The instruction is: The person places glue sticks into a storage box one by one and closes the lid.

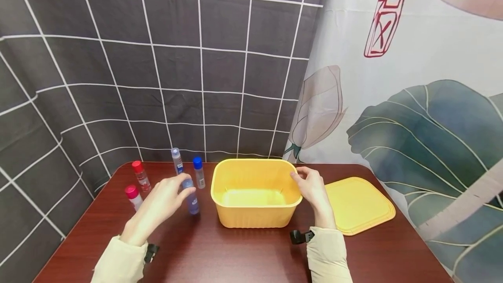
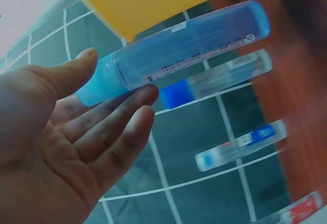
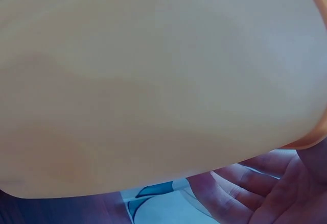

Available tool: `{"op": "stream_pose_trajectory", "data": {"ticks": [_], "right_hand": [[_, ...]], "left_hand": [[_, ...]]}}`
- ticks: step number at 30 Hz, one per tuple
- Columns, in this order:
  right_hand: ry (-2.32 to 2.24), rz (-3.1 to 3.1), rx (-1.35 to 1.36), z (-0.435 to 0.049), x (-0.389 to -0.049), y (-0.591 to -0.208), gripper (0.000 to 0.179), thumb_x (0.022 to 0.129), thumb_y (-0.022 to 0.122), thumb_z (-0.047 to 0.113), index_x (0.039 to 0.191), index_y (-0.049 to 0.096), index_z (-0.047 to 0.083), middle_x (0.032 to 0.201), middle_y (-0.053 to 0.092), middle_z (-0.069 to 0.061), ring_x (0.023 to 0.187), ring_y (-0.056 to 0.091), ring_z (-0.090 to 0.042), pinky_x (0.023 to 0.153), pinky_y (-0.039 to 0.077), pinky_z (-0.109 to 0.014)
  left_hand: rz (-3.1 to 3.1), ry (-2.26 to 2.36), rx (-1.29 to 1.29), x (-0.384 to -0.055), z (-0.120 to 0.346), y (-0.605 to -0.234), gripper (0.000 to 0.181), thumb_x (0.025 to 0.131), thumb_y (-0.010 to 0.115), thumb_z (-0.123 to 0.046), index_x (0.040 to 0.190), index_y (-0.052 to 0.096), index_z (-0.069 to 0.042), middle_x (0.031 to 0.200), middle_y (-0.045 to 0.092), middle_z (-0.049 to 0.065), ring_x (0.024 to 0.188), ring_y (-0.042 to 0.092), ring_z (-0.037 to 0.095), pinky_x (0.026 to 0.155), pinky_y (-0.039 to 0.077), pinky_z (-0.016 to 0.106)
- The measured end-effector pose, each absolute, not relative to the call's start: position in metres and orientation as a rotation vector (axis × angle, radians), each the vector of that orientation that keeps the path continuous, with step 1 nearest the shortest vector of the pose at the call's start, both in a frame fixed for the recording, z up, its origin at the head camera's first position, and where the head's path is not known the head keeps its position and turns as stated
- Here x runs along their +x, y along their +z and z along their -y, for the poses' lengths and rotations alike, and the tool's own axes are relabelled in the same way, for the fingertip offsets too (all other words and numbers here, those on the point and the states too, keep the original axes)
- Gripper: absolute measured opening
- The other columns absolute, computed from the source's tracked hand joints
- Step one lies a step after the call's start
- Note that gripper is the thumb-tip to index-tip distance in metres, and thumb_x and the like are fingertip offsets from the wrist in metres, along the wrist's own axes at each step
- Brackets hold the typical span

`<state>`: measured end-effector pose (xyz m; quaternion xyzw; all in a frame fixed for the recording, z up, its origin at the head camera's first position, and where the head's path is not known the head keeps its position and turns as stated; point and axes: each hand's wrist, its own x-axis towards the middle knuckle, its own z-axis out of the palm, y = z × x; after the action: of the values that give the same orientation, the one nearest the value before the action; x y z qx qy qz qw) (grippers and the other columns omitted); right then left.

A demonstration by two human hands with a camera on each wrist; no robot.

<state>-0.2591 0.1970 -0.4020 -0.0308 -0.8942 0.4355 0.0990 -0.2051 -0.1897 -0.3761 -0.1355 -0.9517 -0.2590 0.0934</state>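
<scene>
In the head view my left hand pinches a blue liquid glue bottle by its cap, between thumb and fingers. The left wrist view shows the translucent glue bottle with small print on its side; whether its base touches the table I cannot tell. A yellow plastic box stands uncovered to the right of the bottle, with nothing visible inside. My right hand grips the box's right rim, thumb at the inner side. In the right wrist view the box wall hides part of the fingers.
Behind the left hand stand a blue-capped clear bottle and a clear tube with a blue label. Further left are a red-capped bottle and a white bottle with a pinkish-red cap. A yellow lid lies right of the box.
</scene>
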Motion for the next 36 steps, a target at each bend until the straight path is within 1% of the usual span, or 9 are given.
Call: {"op": "stream_pose_trajectory", "data": {"ticks": [3, 6, 11, 14, 16, 20, 23, 29, 36], "right_hand": [[1.3, 2.64, -0.093, -0.197, -0.259, -0.401, 0.034, 0.094, 0.064, 0.021, 0.117, 0.065, -0.004, 0.099, 0.069, -0.018, 0.084, 0.066, -0.027, 0.076, 0.055, -0.04], [1.31, 2.642, -0.101, -0.196, -0.258, -0.401, 0.033, 0.094, 0.064, 0.021, 0.117, 0.065, -0.003, 0.099, 0.069, -0.018, 0.084, 0.066, -0.027, 0.076, 0.056, -0.04], [1.323, 2.652, -0.119, -0.197, -0.259, -0.4, 0.034, 0.095, 0.064, 0.022, 0.118, 0.065, -0.003, 0.099, 0.068, -0.017, 0.084, 0.065, -0.027, 0.076, 0.056, -0.039], [1.32, 2.648, -0.128, -0.197, -0.259, -0.4, 0.033, 0.095, 0.064, 0.022, 0.117, 0.065, -0.003, 0.098, 0.068, -0.016, 0.083, 0.065, -0.026, 0.075, 0.055, -0.039], [1.32, 2.645, -0.128, -0.196, -0.259, -0.4, 0.033, 0.094, 0.065, 0.022, 0.116, 0.066, -0.003, 0.097, 0.068, -0.016, 0.083, 0.065, -0.026, 0.075, 0.055, -0.039], [1.329, 2.64, -0.128, -0.197, -0.26, -0.401, 0.032, 0.094, 0.065, 0.022, 0.114, 0.067, -0.003, 0.096, 0.068, -0.015, 0.082, 0.065, -0.026, 0.075, 0.055, -0.038], [1.324, 2.635, -0.139, -0.199, -0.261, -0.402, 0.031, 0.094, 0.065, 0.023, 0.113, 0.067, -0.002, 0.095, 0.068, -0.015, 0.082, 0.065, -0.026, 0.074, 0.055, -0.038], [1.327, 2.643, -0.145, -0.199, -0.261, -0.402, 0.032, 0.094, 0.065, 0.024, 0.114, 0.067, -0.002, 0.095, 0.068, -0.014, 0.082, 0.065, -0.025, 0.074, 0.055, -0.037], [1.338, 2.635, -0.145, -0.197, -0.261, -0.403, 0.031, 0.094, 0.065, 0.023, 0.113, 0.067, -0.002, 0.095, 0.068, -0.014, 0.082, 0.065, -0.025, 0.074, 0.055, -0.037]], "left_hand": [[2.784, -0.716, -0.447, -0.209, 0.191, -0.362, 0.034, 0.086, 0.076, -0.023, 0.113, 0.065, -0.006, 0.087, 0.068, 0.005, 0.073, 0.065, 0.019, 0.068, 0.057, 0.039], [2.756, -0.68, -0.477, -0.213, 0.191, -0.345, 0.032, 0.086, 0.077, -0.023, 0.11, 0.065, -0.006, 0.083, 0.066, 0.003, 0.07, 0.063, 0.018, 0.065, 0.056, 0.038], [2.699, -0.614, -0.547, -0.22, 0.186, -0.313, 0.027, 0.088, 0.075, -0.022, 0.107, 0.064, -0.007, 0.079, 0.064, 0.001, 0.067, 0.058, 0.017, 0.061, 0.052, 0.035], [2.668, -0.57, -0.595, -0.225, 0.179, -0.296, 0.022, 0.089, 0.072, -0.022, 0.104, 0.064, -0.008, 0.074, 0.063, -0.002, 0.066, 0.057, 0.018, 0.061, 0.048, 0.036], [2.659, -0.556, -0.632, -0.228, 0.172, -0.287, 0.021, 0.09, 0.071, -0.023, 0.104, 0.064, -0.008, 0.073, 0.062, -0.003, 0.067, 0.057, 0.018, 0.062, 0.048, 0.036], [2.677, -0.557, -0.705, -0.235, 0.155, -0.274, 0.022, 0.091, 0.07, -0.026, 0.104, 0.064, -0.009, 0.075, 0.063, -0.006, 0.072, 0.061, 0.016, 0.068, 0.051, 0.037], [2.705, -0.575, -0.771, -0.242, 0.138, -0.267, 0.025, 0.09, 0.071, -0.028, 0.107, 0.065, -0.009, 0.076, 0.064, -0.006, 0.073, 0.062, 0.015, 0.07, 0.051, 0.036], [2.761, -0.582, -0.944, -0.261, 0.106, -0.267, 0.023, 0.091, 0.07, -0.03, 0.104, 0.066, -0.012, 0.074, 0.061, -0.006, 0.062, 0.054, 0.013, 0.06, 0.046, 0.031], [2.793, -0.503, -1.167, -0.282, 0.07, -0.278, 0.02, 0.092, 0.069, -0.029, 0.101, 0.067, -0.011, 0.077, 0.061, -0.006, 0.066, 0.055, 0.011, 0.063, 0.047, 0.027]]}}
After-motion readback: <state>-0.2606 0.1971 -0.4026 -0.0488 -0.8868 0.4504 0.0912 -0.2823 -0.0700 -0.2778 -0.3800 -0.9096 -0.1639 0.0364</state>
